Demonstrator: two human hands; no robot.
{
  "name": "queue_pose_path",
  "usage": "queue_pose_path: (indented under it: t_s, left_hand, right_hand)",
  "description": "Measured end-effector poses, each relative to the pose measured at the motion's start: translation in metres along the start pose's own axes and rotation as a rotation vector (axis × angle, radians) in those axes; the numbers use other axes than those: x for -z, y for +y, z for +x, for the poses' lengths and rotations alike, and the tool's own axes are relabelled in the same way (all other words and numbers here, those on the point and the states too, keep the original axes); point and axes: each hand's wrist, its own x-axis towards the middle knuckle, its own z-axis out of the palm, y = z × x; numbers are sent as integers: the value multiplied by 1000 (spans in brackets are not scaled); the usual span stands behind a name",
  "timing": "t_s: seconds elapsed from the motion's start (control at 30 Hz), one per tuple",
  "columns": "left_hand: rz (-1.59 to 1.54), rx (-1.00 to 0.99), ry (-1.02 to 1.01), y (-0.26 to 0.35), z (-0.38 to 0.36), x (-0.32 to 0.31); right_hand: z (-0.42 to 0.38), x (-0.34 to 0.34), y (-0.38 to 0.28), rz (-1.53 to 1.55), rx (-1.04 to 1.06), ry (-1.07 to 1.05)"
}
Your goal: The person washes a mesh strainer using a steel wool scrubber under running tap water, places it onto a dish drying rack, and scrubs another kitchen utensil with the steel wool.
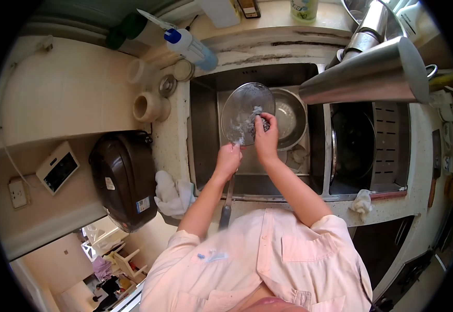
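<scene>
Over the left sink basin (213, 177), my left hand (228, 161) is closed around the handle of a round strainer (239, 106), close to its rim. The strainer's long handle runs down toward my shirt, and white suds lie on its greyish round face. My right hand (267, 138) pinches a steel wool scrubber (264, 125) against the strainer's right side; the fingers partly cover the scrubber. Behind the strainer, a metal bowl (291, 117) sits in the basin, its left part hidden.
A large metal cylinder (367, 73) juts over the sink's right side. The right basin holds a dark round pan (352, 148) beside a slotted rack (387, 135). Left of the sink are a blue-capped bottle (192, 49), a beige jar (148, 106), white cloth (173, 193) and dark appliance (122, 179).
</scene>
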Motion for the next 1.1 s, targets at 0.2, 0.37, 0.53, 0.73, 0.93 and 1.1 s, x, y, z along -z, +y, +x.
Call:
queue_pose_path:
  t_s: [0.2, 0.37, 0.53, 0.73, 0.93, 1.1]
  left_hand:
    - [93, 95, -151, -11, -14, -23]
    - [35, 78, -79, -15, 2, 2]
    - [82, 165, -82, -15, 8, 24]
    - [119, 296, -146, -29, 48, 14]
    - [155, 365, -184, -52, 116, -23]
    - [43, 439, -417, -72, 165, -54]
  right_hand:
    - [20, -33, -15, -20, -36, 269]
    - [-8, -6, 5, -316, 414, -610]
    - [23, 40, 49, -693, 397, -685]
    - [72, 65, 100, -554, 159, 78]
    - [79, 83, 147, -1021, 341, -197]
    - [64, 75, 137, -987, 338, -492]
